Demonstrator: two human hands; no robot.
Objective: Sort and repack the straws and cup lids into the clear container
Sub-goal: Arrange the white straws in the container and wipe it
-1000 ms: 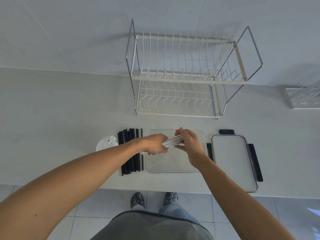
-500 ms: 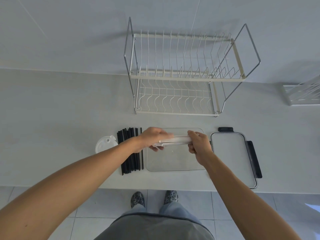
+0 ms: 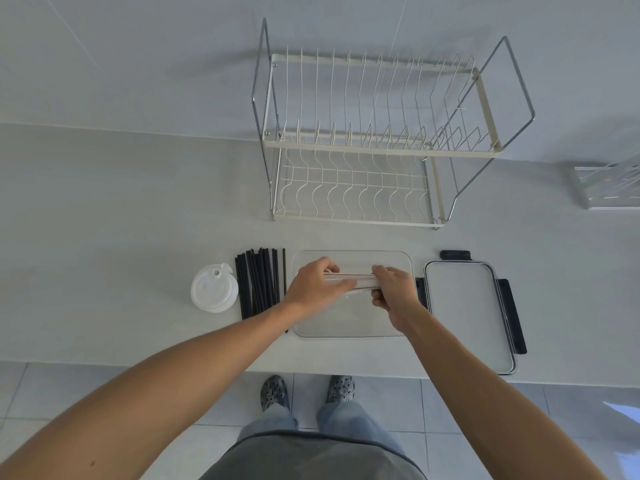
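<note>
A clear container (image 3: 349,327) sits on the counter in front of me. Over it, my left hand (image 3: 313,284) and my right hand (image 3: 393,289) hold a bundle of white straws (image 3: 358,279) level, one hand at each end. The bundle hangs left to right just above the container. Left of the container lies a row of black straws (image 3: 259,285) on the counter. Further left rests a stack of white cup lids (image 3: 214,289).
The container's lid (image 3: 467,313), clear with black latches, lies flat to the right. A two-tier wire dish rack (image 3: 374,140) stands behind, against the wall. Another rack's corner (image 3: 609,185) shows at far right. The counter's front edge runs just below the container.
The white straw bundle went from tilted and held close together to level. My hands slid apart to its two ends, over the container.
</note>
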